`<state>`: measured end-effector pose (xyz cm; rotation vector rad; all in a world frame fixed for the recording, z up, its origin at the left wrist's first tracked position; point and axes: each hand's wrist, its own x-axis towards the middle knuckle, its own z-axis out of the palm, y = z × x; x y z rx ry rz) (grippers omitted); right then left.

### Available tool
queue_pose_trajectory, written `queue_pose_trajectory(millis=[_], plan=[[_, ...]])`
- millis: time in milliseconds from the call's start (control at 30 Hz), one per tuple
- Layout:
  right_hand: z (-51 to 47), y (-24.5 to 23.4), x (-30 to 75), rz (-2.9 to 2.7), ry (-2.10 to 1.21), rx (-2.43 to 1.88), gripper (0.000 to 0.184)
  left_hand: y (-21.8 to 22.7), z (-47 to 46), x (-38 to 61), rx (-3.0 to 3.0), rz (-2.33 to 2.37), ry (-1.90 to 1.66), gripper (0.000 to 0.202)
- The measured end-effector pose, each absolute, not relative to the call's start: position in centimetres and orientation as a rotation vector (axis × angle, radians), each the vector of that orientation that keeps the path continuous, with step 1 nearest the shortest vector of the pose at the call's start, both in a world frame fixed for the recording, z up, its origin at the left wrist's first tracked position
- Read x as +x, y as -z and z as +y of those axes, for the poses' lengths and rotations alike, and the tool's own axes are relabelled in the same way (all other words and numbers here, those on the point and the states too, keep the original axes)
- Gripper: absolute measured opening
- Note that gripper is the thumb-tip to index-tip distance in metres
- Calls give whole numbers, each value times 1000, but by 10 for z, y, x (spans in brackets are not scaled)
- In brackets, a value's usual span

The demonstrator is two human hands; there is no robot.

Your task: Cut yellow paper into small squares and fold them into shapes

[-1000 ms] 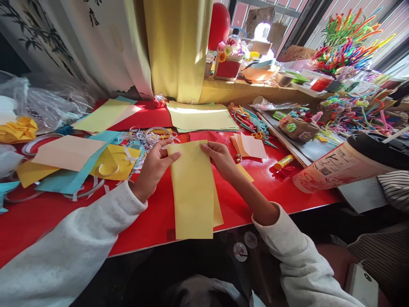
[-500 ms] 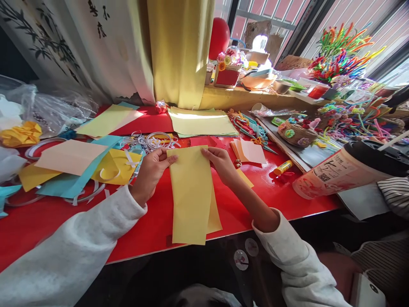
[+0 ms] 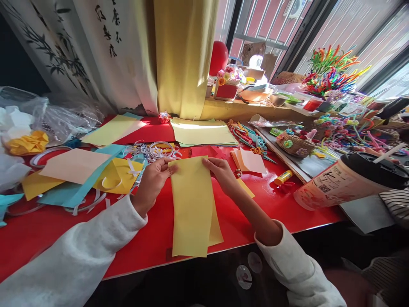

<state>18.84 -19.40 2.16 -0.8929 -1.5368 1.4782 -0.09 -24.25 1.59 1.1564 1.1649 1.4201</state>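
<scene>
A folded sheet of yellow paper [image 3: 191, 209] hangs between my two hands over the red table's front edge. Its rear layer peeks out at the lower right, so the halves do not line up there. My left hand [image 3: 152, 182] pinches the top left corner between thumb and fingers. At the top right corner, my right hand [image 3: 223, 172] pinches the paper the same way. Behind it lie a red paper piece [image 3: 204, 152] and a small stack of pale pink paper [image 3: 251, 161]. A small bell-like ornament [image 3: 237, 172] sits beside my right hand.
Coloured paper offcuts [image 3: 75, 166] and white curled strips cover the left side. A yellow paper stack [image 3: 203, 132] lies at the back, with scissors [image 3: 255, 138] right of it. A glue stick [image 3: 283, 177] and a tilted drink cup [image 3: 332, 181] are on the right.
The whole scene sits slightly lower in view, as the camera has tilted up a little. Both hands keep the same pinch on the folded yellow paper.
</scene>
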Motion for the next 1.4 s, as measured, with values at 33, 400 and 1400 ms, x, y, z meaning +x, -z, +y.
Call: queue_pose_trajectory(millis=[33, 400, 1400], plan=[[-194, -21, 188, -1541, -1474, -890, 38, -16, -242, -1, 1155, 1172, -1417, 32], [-196, -23, 187, -1631, -1274, -952, 43, -15, -243, -2, 1135, 1142, -1412, 34], [-199, -33, 160, -2430, -208, -911, 25, -22, -244, -5, 1663, 1422, -1170, 22]])
